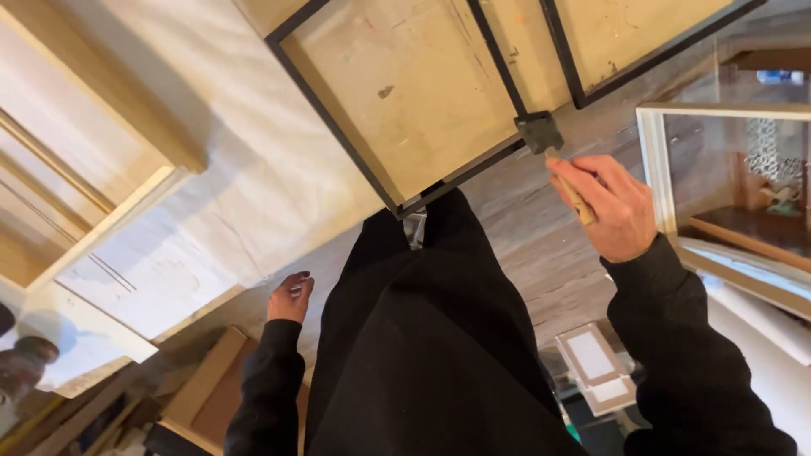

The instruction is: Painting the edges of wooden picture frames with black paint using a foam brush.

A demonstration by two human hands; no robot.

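My right hand (610, 205) grips the wooden handle of a foam brush (542, 135). The brush's dark head rests against the black edge of a pale wooden frame (397, 93) lying on the floor ahead of me. A second black-edged frame (629, 38) lies beside it at the upper right. My left hand (291, 297) hangs at my side, fingers loosely curled, holding nothing. My black-clad legs fill the middle of the view.
A white sheet (253, 169) covers the floor at left, with pale wood panels (76, 143) on it. A white-framed glass case (726, 186) stands at right. Small framed pieces (596, 363) and cardboard (207, 388) lie near my feet on the grey wood floor (541, 253).
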